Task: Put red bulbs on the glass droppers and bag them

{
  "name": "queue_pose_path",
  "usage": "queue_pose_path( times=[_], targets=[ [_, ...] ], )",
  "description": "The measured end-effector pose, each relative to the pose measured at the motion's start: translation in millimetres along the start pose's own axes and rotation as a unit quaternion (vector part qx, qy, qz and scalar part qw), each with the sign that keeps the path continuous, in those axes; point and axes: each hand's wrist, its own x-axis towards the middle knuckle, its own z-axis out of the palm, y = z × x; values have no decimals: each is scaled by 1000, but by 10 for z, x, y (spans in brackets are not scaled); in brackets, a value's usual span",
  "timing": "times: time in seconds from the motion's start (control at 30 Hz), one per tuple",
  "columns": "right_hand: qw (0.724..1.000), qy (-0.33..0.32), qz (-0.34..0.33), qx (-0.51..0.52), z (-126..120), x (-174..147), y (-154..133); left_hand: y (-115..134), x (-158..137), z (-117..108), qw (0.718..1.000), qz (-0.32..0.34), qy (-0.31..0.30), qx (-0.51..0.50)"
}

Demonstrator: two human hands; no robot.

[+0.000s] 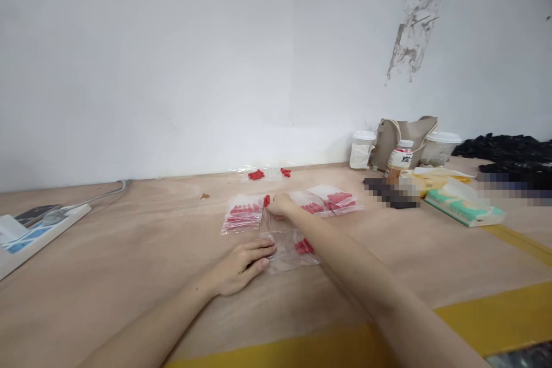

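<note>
My left hand lies flat on the table, fingers stretched onto the left edge of a clear plastic bag. Small red pieces show at the right side of that bag, partly behind my right forearm. Farther off, my right hand is closed with its fingers curled down. A small red piece shows beside its fingers; whether they grip it is unclear. Left of this hand is a stack of clear bags with red pieces inside. More filled bags overlap to its right.
Toward the wall lie two small piles of red pieces on clear plastic. A power strip is at left. On the right stand a lidded cup, a drink bottle and a tissue pack. Yellow tape runs along the front.
</note>
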Motion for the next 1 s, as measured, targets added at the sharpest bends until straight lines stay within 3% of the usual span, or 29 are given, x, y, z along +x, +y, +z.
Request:
queue_pose_path(
  times=[0.17, 0.4, 0.6, 0.7, 0.77, 0.87, 1.0],
  targets=[
    [994, -84, 60, -41, 35, 217, -93, -22, 2, 29, 1000, 7, 11, 0],
    [988, -124, 87, 9, -35, 171, -188, -9, 4, 30, 1000, 4, 18, 1],
    [979, -140, 82, 120, -552, -218, 141, -38, -5, 44, 1000, 1, 18, -9],
    [975, -117, 71, 175, -848, -549, 485, -57, -6, 53, 1000, 0, 21, -8],
    [955, -68, 50, 284, -955, -762, 709, -65, -3, 54, 1000, 0, 21, -5],
    [932, 7, 50, 358, -970, -981, 954, -65, 4, 48, 1000, 0, 14, 0],
    [898, 77, 20, 433, -850, -1058, 1070, -56, 10, 37, 1000, 8, 10, 4]
  ],
)
